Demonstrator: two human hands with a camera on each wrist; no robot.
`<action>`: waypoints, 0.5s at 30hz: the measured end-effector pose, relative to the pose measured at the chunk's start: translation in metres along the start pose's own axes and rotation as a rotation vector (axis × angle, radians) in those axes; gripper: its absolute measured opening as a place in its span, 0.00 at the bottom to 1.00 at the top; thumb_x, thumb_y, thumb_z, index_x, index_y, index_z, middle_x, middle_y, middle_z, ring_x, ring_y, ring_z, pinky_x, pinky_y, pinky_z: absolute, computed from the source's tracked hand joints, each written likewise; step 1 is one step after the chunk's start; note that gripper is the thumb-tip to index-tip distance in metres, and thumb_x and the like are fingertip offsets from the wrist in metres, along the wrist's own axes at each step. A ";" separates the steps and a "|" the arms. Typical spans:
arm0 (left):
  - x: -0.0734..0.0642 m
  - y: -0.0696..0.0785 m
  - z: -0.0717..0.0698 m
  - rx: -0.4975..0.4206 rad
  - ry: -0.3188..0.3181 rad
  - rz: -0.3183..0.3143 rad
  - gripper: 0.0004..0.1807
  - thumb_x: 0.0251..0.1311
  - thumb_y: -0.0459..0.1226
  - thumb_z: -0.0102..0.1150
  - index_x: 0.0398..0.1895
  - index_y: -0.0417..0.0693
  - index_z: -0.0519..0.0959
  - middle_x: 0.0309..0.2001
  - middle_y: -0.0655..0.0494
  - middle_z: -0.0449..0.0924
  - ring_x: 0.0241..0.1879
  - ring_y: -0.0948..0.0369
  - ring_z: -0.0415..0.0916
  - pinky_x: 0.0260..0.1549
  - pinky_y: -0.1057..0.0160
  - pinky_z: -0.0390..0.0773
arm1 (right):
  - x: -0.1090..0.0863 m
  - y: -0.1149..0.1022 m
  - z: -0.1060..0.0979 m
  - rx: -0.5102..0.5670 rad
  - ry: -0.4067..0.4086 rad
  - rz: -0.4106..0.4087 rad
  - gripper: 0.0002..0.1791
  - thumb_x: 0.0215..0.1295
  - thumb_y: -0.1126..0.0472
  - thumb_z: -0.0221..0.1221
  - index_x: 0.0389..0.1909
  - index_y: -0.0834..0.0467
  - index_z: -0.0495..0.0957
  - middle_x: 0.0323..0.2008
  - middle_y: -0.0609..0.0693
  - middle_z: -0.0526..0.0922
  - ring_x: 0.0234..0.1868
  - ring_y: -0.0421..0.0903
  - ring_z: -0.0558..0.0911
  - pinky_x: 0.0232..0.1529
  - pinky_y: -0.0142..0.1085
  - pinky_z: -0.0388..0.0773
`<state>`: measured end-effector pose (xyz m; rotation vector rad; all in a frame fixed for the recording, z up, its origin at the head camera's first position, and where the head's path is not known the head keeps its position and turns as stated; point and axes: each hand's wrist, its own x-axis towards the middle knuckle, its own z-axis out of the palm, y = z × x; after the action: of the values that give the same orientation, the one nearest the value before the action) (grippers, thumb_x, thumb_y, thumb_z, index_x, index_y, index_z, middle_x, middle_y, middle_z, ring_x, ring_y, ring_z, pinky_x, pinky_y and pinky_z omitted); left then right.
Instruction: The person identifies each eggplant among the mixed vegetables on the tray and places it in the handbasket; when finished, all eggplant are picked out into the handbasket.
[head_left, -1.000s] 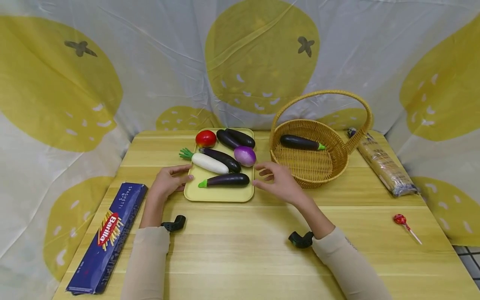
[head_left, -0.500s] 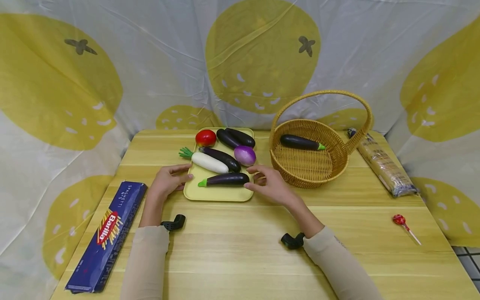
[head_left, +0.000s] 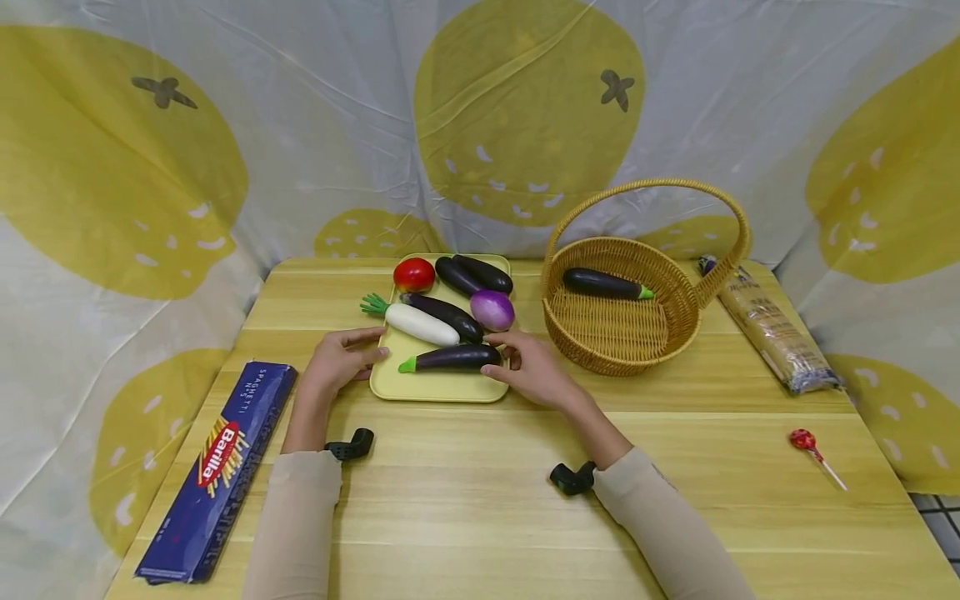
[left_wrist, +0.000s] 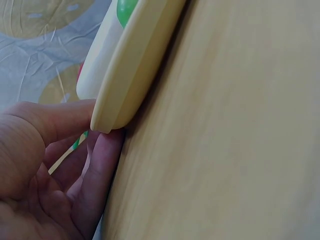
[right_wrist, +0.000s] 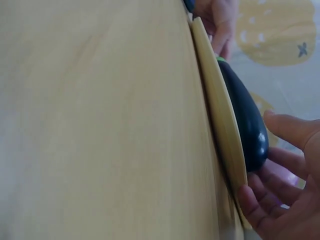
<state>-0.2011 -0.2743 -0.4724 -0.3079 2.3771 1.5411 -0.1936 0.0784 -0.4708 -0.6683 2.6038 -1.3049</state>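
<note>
nearest, a long blue spaghetti box point(head_left: 217, 475) lies slantwise on the counter point(head_left: 465, 483), left of the person's arms; farther right lies a red lollipop point(head_left: 802, 440). the left hand point(head_left: 339, 360) pinches the left rim of a pale yellow tray point(head_left: 438, 387), thumb on the edge, fingers below it. the right hand point(head_left: 531, 367) is at the tray's right side, its fingers apart around the rounded end of the front eggplant point(head_left: 453, 358), the thumb clear of it. that eggplant lies across the near part of the tray, green stem to the left. close behind it, crowding the far side, are a white radish point(head_left: 422, 325), leaves over the rim, and a middle eggplant point(head_left: 446, 314); then a purple onion point(head_left: 492, 310). to the right stands a wicker basket point(head_left: 611, 333) with one eggplant point(head_left: 602, 283) inside, then a bag of pasta point(head_left: 772, 329). at the tray's back are a tomato point(head_left: 414, 275) and two more eggplants point(head_left: 486, 273), before a lemon-print cloth point(head_left: 480, 83).
</note>
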 end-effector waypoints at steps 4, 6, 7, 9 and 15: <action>-0.001 0.001 0.001 0.019 0.002 0.018 0.30 0.65 0.44 0.70 0.71 0.59 0.76 0.73 0.48 0.72 0.43 0.62 0.82 0.38 0.67 0.86 | 0.002 0.001 0.003 -0.040 -0.009 -0.003 0.30 0.67 0.51 0.69 0.68 0.55 0.77 0.49 0.53 0.83 0.42 0.48 0.77 0.43 0.37 0.74; -0.001 0.002 0.001 0.020 0.004 0.018 0.30 0.65 0.44 0.71 0.71 0.59 0.77 0.73 0.48 0.72 0.44 0.62 0.82 0.38 0.67 0.86 | 0.003 0.003 0.005 -0.059 -0.015 0.001 0.31 0.67 0.51 0.69 0.69 0.54 0.76 0.53 0.54 0.83 0.45 0.48 0.77 0.48 0.40 0.75; -0.002 0.002 0.001 0.020 0.007 0.014 0.30 0.65 0.44 0.71 0.71 0.60 0.77 0.73 0.48 0.72 0.45 0.62 0.82 0.38 0.68 0.86 | 0.004 0.003 0.006 -0.073 -0.018 0.000 0.32 0.67 0.51 0.69 0.70 0.54 0.76 0.55 0.54 0.82 0.47 0.49 0.77 0.51 0.42 0.76; -0.002 0.002 0.001 0.019 0.008 0.006 0.30 0.65 0.45 0.71 0.71 0.60 0.77 0.73 0.49 0.71 0.46 0.61 0.81 0.38 0.68 0.85 | 0.005 0.004 0.008 -0.094 -0.023 -0.001 0.33 0.67 0.50 0.69 0.71 0.54 0.75 0.59 0.54 0.81 0.51 0.50 0.77 0.57 0.45 0.75; -0.001 0.001 0.001 0.014 0.010 -0.007 0.31 0.65 0.45 0.71 0.71 0.60 0.77 0.74 0.50 0.71 0.49 0.60 0.80 0.37 0.68 0.85 | 0.005 0.002 0.011 -0.120 -0.024 -0.006 0.31 0.68 0.51 0.68 0.71 0.54 0.75 0.64 0.56 0.79 0.63 0.54 0.76 0.69 0.51 0.70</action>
<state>-0.2005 -0.2733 -0.4715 -0.3214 2.3909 1.5234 -0.1952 0.0688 -0.4783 -0.7059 2.6795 -1.1417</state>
